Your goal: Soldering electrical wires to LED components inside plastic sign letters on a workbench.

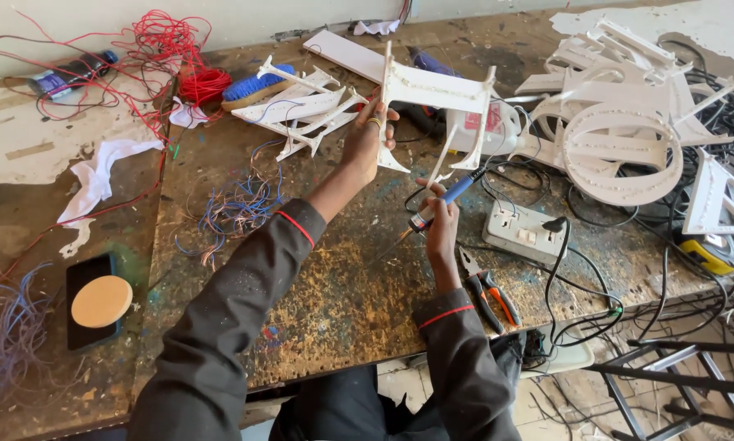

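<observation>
Workbench [326, 310], worn and paint-flecked, seen from the head camera, contents listed left to right. Far left: a dark phone [81, 278] lying flat with a round tan disc [101, 301] on it; a crumpled white rag [97, 175]; loose red wire [167, 49] spread toward the wall. Next: a blue-bristled brush [256, 84] beside a pile of flat white cut-out pieces [301, 110], with a tangle of blue wire [236, 208] lying nearer the person. Centre: left hand [367, 139], ring on one finger, grasping a white letter-shaped frame [432, 102] and holding it upright above the bench. Right hand [440, 224] closed around a blue-handled soldering iron [436, 206], tip pointing down-left, below the frame. Right: orange-handled pliers [489, 294], a white power strip [526, 233], a heap of white frames [620, 122] over black cables.
</observation>
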